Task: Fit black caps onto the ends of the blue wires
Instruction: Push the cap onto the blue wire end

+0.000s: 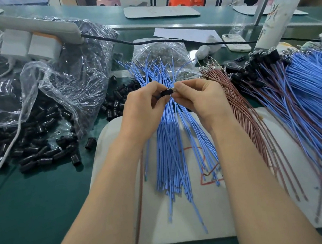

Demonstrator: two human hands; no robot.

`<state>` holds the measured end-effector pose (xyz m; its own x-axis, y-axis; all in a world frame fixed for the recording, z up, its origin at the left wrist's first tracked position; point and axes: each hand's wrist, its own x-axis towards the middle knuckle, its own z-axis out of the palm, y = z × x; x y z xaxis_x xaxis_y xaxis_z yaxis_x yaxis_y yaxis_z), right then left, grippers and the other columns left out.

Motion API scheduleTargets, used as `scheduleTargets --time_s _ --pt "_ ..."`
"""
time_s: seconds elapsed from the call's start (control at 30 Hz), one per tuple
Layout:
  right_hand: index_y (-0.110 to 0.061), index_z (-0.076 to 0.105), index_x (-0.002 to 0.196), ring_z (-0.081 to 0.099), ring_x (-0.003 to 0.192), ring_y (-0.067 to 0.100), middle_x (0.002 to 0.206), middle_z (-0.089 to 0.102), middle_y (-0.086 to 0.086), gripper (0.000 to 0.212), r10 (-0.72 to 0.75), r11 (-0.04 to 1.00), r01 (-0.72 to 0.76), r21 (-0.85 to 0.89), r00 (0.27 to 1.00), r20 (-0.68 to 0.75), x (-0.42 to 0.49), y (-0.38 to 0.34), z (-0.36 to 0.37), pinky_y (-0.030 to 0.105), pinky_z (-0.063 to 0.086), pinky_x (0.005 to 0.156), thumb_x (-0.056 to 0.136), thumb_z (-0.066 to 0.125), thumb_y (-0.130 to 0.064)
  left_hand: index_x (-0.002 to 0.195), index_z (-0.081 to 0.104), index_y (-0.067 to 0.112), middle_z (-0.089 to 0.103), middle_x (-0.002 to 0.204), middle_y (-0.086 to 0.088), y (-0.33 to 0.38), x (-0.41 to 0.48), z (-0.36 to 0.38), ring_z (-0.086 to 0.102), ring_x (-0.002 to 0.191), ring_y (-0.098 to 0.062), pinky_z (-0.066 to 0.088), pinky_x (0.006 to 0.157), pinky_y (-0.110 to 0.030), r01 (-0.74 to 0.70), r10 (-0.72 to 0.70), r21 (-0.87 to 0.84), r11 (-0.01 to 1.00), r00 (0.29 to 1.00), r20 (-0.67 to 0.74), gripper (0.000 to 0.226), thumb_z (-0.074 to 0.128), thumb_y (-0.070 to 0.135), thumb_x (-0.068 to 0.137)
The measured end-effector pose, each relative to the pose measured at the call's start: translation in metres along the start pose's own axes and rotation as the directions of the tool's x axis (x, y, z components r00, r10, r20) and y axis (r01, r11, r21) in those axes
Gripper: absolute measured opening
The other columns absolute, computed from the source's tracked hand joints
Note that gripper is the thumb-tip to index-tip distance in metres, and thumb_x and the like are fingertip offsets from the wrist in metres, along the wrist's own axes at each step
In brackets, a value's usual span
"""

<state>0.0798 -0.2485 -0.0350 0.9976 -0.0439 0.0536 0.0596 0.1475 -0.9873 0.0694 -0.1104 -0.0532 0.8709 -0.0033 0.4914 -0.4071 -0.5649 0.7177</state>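
Observation:
My left hand (143, 105) pinches a black cap (164, 93) between thumb and fingers, above the middle of the white mat. My right hand (197, 96) meets it from the right, its thumb and fingers pinching a small piece at the cap's right end; that piece is mostly hidden. A loose bundle of blue wires (172, 151) lies fanned out under both hands. Loose black caps (37, 150) are spilled on the left.
Torn clear plastic bags (59, 84) hold more caps at the left. Brown wires (242, 111) and a big pile of capped blue and brown wires (315, 91) lie on the right. A white mat (238, 203) covers the green table (34, 210). A phone (235, 41) and a bottle (277, 14) stand behind.

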Motion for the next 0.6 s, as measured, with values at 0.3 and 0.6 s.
scheduleTargets --time_s 0.3,0.6 --pt "-0.012 0.065 0.078 0.063 0.062 0.006 0.068 0.067 0.000 0.011 0.020 1.000 -0.020 0.014 1.000 0.004 0.001 0.005 0.007 0.018 0.053 0.065 0.089 0.064 -0.007 0.095 0.067 0.010 0.069 0.078 -0.005 0.003 0.000 -0.001 0.063 0.072 -0.026 0.051 0.074 -0.041 0.033 -0.033 -0.021 0.999 0.999 -0.001 0.010 0.065 0.012 0.085" --pt "-0.017 0.070 0.091 0.068 0.082 0.010 0.086 0.072 0.001 0.013 -0.083 0.987 0.093 -0.133 0.993 0.078 -0.005 0.003 0.017 0.018 0.050 0.070 0.094 0.058 -0.016 0.096 0.067 0.018 0.065 0.077 0.001 0.017 0.003 -0.008 0.051 0.068 -0.020 0.049 0.073 -0.040 0.061 -0.056 0.138 0.989 0.998 -0.040 0.011 0.066 0.024 0.087"
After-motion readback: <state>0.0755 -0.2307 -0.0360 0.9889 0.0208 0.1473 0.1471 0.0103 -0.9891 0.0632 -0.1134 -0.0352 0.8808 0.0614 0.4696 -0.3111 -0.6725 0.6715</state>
